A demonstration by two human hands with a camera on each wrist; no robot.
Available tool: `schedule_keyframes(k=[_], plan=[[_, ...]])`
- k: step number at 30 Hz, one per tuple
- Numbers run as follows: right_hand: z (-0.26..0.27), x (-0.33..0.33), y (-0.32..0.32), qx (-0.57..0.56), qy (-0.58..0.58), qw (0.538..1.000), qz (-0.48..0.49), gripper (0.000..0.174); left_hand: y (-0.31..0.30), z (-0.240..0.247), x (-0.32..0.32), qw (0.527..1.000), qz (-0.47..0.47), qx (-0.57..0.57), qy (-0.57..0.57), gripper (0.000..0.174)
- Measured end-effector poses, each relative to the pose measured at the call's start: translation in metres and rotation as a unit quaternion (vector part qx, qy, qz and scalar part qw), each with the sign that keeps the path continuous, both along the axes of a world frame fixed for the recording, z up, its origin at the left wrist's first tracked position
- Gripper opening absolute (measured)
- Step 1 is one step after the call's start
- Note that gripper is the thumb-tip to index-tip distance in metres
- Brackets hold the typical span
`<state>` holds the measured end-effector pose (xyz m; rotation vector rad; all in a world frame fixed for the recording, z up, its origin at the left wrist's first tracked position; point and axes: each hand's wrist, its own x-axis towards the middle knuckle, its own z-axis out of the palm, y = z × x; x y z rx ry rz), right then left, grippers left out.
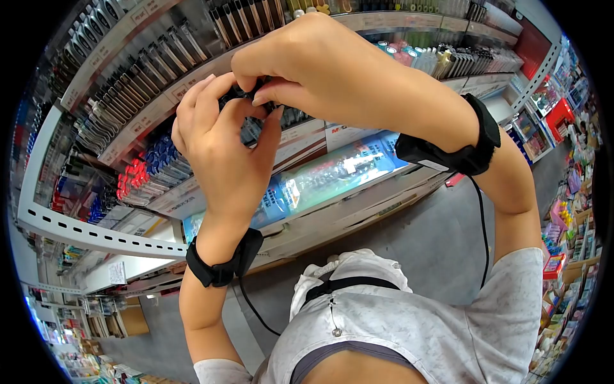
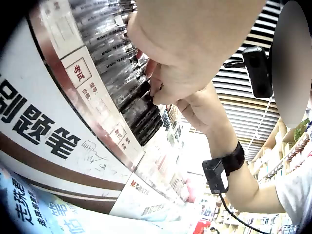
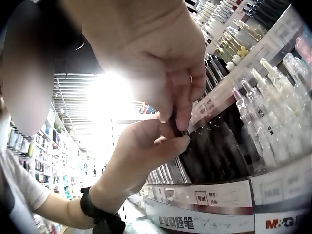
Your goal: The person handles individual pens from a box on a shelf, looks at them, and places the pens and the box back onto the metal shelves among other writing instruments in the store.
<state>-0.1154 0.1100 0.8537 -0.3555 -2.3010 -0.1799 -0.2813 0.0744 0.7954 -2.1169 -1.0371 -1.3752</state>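
Observation:
My left hand (image 1: 220,144) and right hand (image 1: 320,67) meet over a shelf compartment of pens in the head view. Fingertips of both curl together around a small dark piece (image 3: 175,126), which looks like part of a black pen; most of it is hidden by the fingers. Just beyond them, black pens (image 3: 214,151) stand packed in their compartment. In the left wrist view, clear-barrelled pens (image 2: 114,53) line up beside black-ended ones (image 2: 144,114), close to the fingers.
Tiers of pens rise behind the hands, among them red-capped pens (image 1: 132,179) and dark pens (image 1: 137,80). A label strip (image 3: 219,201) edges the compartment. Below lies a blue printed panel (image 1: 339,169). A white perforated metal frame (image 1: 96,237) borders the left side.

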Motion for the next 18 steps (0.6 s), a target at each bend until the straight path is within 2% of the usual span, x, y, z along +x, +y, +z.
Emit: schedule_keyframes(k=[2,4,8,10,18], plan=[[-0.001,-0.001,0.001,0.017,-0.004,1.0,0.016,0.016,0.001,0.0,-0.001,1.0,0.0,-0.003,0.0,0.015],[-0.001,-0.001,-0.002,-0.034,-0.004,0.999,-0.018,0.016,0.002,0.0,-0.001,1.0,0.001,0.008,0.003,0.015],[0.001,0.005,-0.015,-0.001,-0.039,0.998,-0.049,0.015,0.002,-0.002,0.0,1.0,0.006,0.01,0.009,0.014],[-0.001,0.005,-0.014,-0.042,-0.027,0.998,-0.041,0.016,0.0,-0.005,0.002,0.999,0.021,0.021,0.031,0.014],[-0.006,0.002,-0.011,0.002,-0.016,0.998,-0.055,0.013,0.002,-0.012,-0.001,0.995,0.047,0.062,0.064,0.018]])
